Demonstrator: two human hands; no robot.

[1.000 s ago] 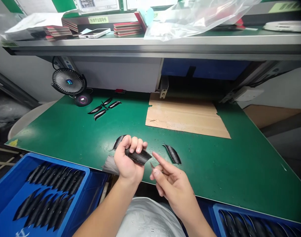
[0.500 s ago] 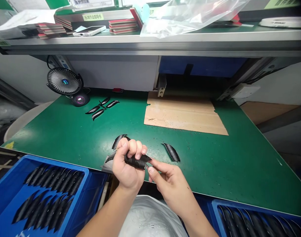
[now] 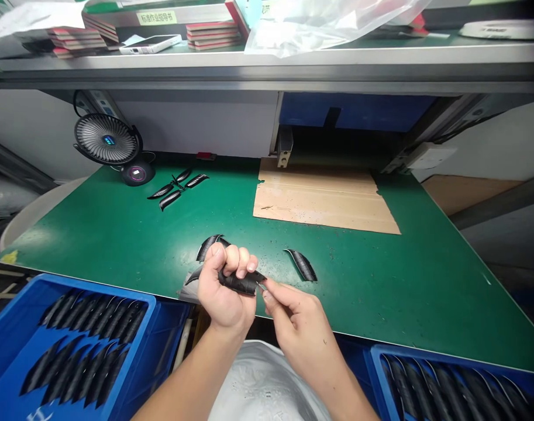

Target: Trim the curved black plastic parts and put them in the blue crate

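My left hand [image 3: 228, 295] is closed around a curved black plastic piece [image 3: 241, 284], near the front edge of the table. From the right, my right hand [image 3: 295, 310] pinches a thin, shiny, blade-like tool [image 3: 261, 286] against that piece's end; most of the tool is hidden by the fingers. Another curved black piece [image 3: 208, 248] shows just behind my left hand. One more black piece [image 3: 300, 265] lies apart on the green table to the right. Left of my left hand, a dark pointed tip shows over a greyish patch at the edge.
A blue crate [image 3: 150, 307] with rows of black pieces stands at lower left, another blue crate [image 3: 374, 356] at lower right. Farther back are joined black pieces [image 3: 176, 186], a small fan [image 3: 107, 139] and a cardboard sheet [image 3: 323, 202]. A shelf [image 3: 267, 73] spans above.
The whole view has shifted slightly, with the scene sitting a little higher and further left. Both hands keep nearly the same hold, and the metal tip shows more clearly at the piece's end.
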